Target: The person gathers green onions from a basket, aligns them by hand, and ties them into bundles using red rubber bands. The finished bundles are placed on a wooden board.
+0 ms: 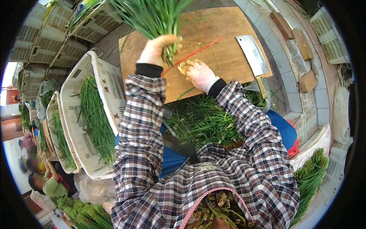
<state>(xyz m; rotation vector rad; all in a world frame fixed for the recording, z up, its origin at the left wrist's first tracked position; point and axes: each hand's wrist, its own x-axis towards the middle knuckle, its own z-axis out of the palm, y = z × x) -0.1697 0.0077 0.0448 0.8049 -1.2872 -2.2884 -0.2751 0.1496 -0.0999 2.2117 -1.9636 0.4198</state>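
My left hand point(160, 50), in a stained glove, grips a bunch of long green leafy stalks point(154, 20) by the pale stem ends, above a wooden board point(211, 25). My right hand point(198, 73), gloved too, is near the board's front edge with its fingers curled; whether something small is between them cannot be told. A red tie strip point(200, 50) lies slantwise on the board between and beyond my hands. To the right rests a cleaver point(253, 54), its handle over the board's right edge. Loose green stalks and trimmings point(206, 123) lie below the board, in front of me.
A white plastic crate point(110, 83) of green stalks stands left of the board, with a smaller crate point(54, 106) beyond it. Stacked crates point(51, 25) fill the upper left. Bricks point(308, 81) line the tiled ledge at right. Tied bundles point(311, 174) lie lower right. Other people are at far left.
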